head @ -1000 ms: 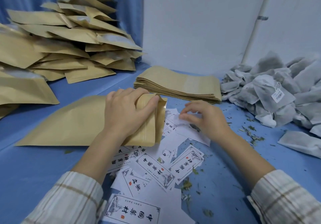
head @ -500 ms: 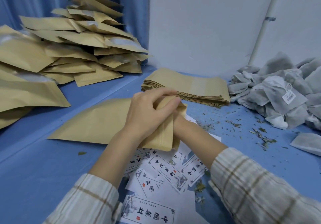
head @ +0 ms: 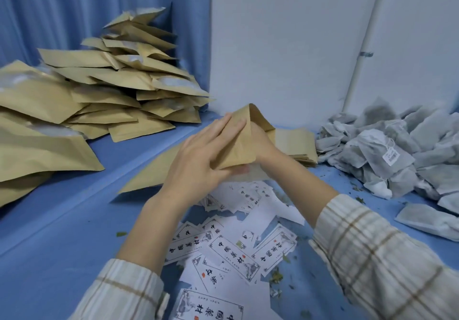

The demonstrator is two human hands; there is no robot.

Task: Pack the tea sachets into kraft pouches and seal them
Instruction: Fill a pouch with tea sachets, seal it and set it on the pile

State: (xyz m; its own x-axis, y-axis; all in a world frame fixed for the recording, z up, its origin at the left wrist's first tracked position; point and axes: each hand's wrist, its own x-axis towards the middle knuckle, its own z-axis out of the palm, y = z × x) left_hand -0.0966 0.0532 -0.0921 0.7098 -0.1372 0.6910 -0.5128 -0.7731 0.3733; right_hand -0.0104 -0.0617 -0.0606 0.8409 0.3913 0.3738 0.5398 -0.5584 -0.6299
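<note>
Since a second ago, both hands are lifting the mouth end of the kraft pouch (head: 238, 143) off the desk (head: 62, 220), and the right hand (head: 263, 143), then picking among the printed labels (head: 233, 252), is now pushing up inside the opening. Its fingers are hidden by the paper, so I cannot tell how they are lying. The left hand (head: 198, 160) is lying against the outside of the pouch, fingers mostly straight along the paper with the thumb tucking under the lower edge, pinching the wall.

At centre frame the pouch is tenting upward while its far end is trailing on the desk toward 8 o'clock. It is looking light, thin and fairly stiff, creasing sharply rather than draping, so holding it by the rim near the mouth seems best; squeezing mid-body would likely crumple it.

Tea sachets (head: 387, 150) are heaping at 3 o'clock; they look soft, light and easily torn. Filled pouches (head: 119, 88) are piling at 10 o'clock, and a flat stack of empty pouches (head: 295, 143) is sitting just behind the hands.
</note>
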